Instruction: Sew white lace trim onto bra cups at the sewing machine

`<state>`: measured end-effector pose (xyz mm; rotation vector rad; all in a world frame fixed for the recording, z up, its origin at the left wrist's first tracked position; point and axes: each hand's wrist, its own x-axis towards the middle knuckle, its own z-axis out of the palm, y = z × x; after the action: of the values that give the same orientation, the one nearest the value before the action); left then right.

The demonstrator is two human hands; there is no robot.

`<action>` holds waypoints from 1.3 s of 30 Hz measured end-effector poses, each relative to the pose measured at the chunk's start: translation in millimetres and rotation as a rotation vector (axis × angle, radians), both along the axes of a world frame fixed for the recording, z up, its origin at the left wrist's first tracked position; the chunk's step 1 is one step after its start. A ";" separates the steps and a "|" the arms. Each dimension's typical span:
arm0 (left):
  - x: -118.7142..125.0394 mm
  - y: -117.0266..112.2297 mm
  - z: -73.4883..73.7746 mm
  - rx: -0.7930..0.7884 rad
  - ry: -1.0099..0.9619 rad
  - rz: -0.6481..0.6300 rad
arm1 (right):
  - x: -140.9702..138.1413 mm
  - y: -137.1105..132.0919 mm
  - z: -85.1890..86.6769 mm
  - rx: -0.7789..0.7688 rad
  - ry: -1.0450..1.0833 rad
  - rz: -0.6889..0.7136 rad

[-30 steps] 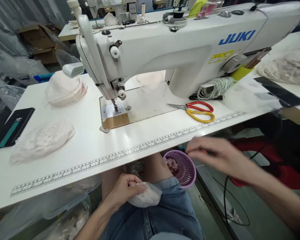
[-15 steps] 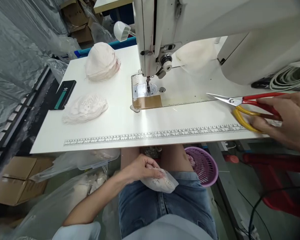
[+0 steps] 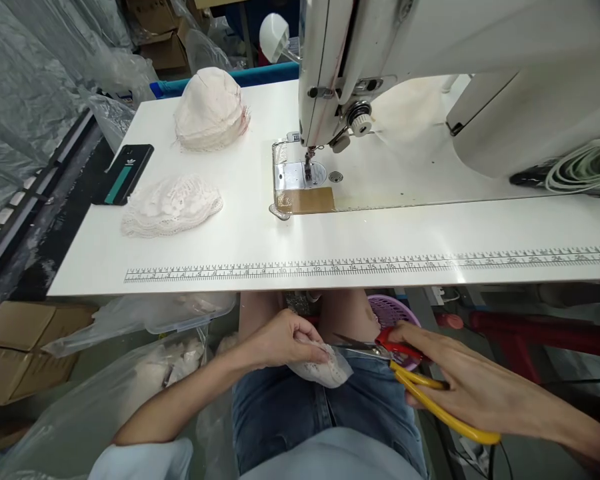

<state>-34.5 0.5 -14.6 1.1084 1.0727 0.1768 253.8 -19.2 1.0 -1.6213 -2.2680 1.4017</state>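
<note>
In front of a sewing machine (image 3: 450,40), a person's left hand (image 3: 294,341) pinches lacy cloth (image 3: 326,373) between pressed-together fingers as the right hand's (image 3: 473,387) curled fingers grip scissors (image 3: 403,375), long axis slanting leftward toward the machine, tips beside the cloth.

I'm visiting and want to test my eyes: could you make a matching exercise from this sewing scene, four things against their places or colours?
1. Scissors
2. White fabric piece
3. Basket
4. Printed ruler

A. Purple, partly hidden
B. Along the near edge of the table
C. In the right hand
D. In the left hand

Pairs: 1-C, 2-D, 3-A, 4-B
</note>
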 end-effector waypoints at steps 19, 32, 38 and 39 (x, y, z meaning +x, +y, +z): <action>10.7 -15.7 0.3 -0.080 0.049 0.107 | -91.9 1.4 -17.4 -0.324 0.539 -0.262; 10.4 -8.7 -4.7 -0.125 0.004 0.099 | -57.0 7.5 -27.0 -0.261 0.429 -0.214; 6.4 -8.9 -8.3 -0.121 -0.018 0.048 | -21.2 14.0 -18.3 -0.229 0.215 -0.020; 6.2 -9.2 -9.0 -0.120 -0.021 0.039 | -18.0 13.3 -18.4 -0.229 0.205 0.001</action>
<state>-28.3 -8.7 -23.6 0.9768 1.0731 0.1529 235.8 -5.9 -17.5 -1.4488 -2.0603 1.7930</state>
